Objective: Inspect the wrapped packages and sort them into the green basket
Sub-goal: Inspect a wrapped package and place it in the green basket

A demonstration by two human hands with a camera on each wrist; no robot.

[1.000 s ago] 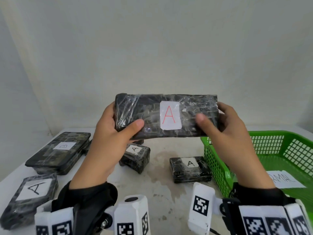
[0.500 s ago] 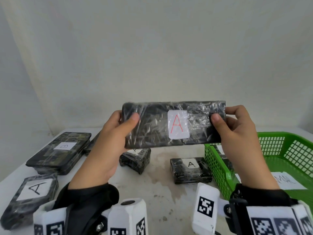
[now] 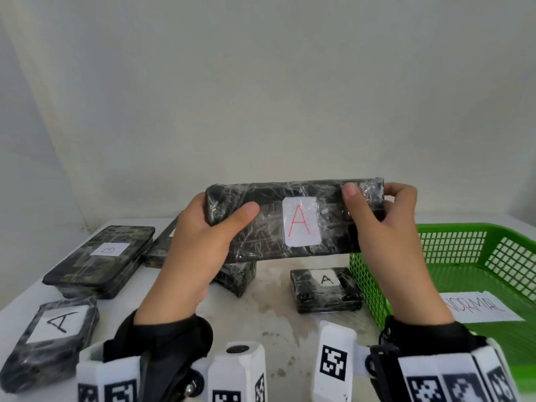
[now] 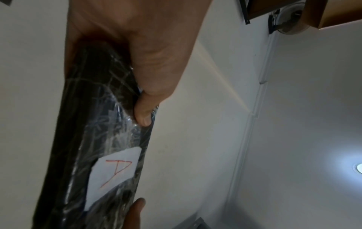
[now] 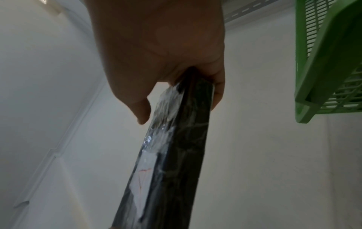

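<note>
I'm counting six wrapped packages: one [image 3: 293,220] I'm holding up, five sitting left of the green basket [image 3: 452,236]. One basket, one paper label [image 3: 481,307] lying inside it.

left hand [image 3: 197,242]: raised, gripping | right hand [image 3: 385,227]: raised, gripping

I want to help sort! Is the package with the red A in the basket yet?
Not yet. The red-A package is in the air, gripped by the left hand and right hand, beside the green basket.
</note>
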